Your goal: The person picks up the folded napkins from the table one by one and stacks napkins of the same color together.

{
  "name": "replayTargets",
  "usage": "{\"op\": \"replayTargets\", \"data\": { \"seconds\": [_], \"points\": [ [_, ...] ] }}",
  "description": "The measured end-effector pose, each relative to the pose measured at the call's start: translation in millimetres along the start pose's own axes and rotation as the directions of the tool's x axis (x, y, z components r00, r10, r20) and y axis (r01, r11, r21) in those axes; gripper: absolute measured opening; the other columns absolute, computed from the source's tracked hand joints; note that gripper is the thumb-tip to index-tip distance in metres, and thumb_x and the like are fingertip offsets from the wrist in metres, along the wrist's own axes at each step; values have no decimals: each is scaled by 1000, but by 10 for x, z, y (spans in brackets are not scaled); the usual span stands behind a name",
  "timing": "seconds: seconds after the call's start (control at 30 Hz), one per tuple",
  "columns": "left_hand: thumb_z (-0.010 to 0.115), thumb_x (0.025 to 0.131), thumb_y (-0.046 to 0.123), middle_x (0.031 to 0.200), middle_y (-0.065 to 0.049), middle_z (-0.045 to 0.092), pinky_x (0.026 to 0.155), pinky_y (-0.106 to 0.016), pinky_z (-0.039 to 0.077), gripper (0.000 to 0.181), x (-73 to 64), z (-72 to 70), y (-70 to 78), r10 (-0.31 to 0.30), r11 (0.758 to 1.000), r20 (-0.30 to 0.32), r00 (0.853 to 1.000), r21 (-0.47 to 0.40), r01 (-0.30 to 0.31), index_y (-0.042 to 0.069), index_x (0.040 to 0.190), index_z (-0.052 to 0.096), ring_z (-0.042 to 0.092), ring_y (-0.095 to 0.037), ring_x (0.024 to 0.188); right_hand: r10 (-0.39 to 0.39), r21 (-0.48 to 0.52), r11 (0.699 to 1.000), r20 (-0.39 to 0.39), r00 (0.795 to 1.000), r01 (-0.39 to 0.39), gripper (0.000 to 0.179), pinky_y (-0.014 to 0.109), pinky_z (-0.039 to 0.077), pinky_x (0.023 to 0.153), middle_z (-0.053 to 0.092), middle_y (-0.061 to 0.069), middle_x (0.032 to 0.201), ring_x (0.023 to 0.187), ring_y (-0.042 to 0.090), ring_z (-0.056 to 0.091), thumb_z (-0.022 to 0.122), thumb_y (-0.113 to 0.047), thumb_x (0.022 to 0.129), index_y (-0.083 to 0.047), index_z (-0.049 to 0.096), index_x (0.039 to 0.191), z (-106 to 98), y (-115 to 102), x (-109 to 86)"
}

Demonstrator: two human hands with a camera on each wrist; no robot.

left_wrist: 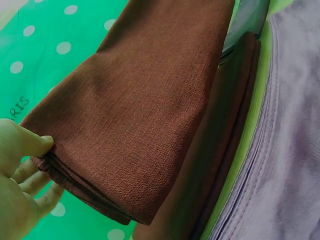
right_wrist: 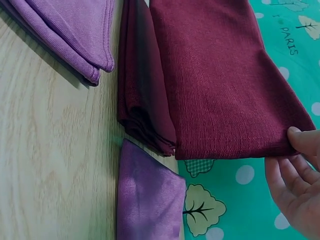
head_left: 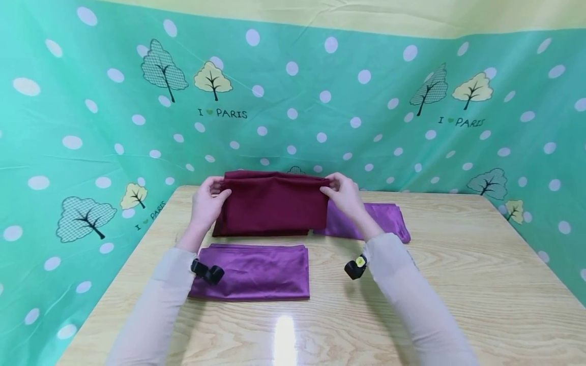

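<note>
Both hands hold up a folded burgundy cloth (head_left: 274, 203) by its two upper corners. My left hand (head_left: 209, 201) pinches the left corner between thumb and fingers; in the left wrist view the left hand (left_wrist: 22, 175) grips stacked layers at the cloth's edge. At the opposite corner, my right hand (head_left: 343, 193) pinches with thumb on the near side, and the right wrist view shows the right hand (right_wrist: 297, 180) likewise. The cloth hangs close over a second folded burgundy cloth (right_wrist: 142, 100) lying on the table, which it mostly hides in the head view.
A folded purple cloth (head_left: 261, 274) lies on the wooden table (head_left: 458, 284) nearer me, partly under my left wrist. Another folded purple cloth (head_left: 384, 218) lies at the right, behind my right forearm. A green dotted curtain (head_left: 293, 91) hangs along the table's back edge.
</note>
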State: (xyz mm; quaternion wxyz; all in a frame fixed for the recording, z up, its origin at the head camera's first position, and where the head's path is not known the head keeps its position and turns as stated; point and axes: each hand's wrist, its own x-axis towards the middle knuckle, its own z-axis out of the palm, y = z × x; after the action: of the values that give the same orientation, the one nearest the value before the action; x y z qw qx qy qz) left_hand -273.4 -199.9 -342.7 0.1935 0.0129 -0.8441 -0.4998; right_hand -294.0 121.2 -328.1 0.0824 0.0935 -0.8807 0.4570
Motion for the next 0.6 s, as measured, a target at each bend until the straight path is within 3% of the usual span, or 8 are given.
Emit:
{"op": "replayTargets", "data": {
  "seconds": [0.27,0.6],
  "points": [
    [61,85,9,106,-16,59,79,-29,44,35,65,-46,-67,-22,1000,-13,1000,14,22,3,118,53,53,-23,95,-14,-36,999,33,999,15,27,31,49,72,65,14,97,86,23,61,61,-15,87,-4,57,111,73,-8,60],
    [61,85,10,107,-16,60,77,-23,42,35,114,-120,-132,-48,998,-27,998,29,49,4,118,53,52,-19,92,-19,-10,1000,50,999,19,25,30,49,73,65,14,95,86,23,62,63,-14,85,-2,58,107,173,-41,142]
  ]
}}
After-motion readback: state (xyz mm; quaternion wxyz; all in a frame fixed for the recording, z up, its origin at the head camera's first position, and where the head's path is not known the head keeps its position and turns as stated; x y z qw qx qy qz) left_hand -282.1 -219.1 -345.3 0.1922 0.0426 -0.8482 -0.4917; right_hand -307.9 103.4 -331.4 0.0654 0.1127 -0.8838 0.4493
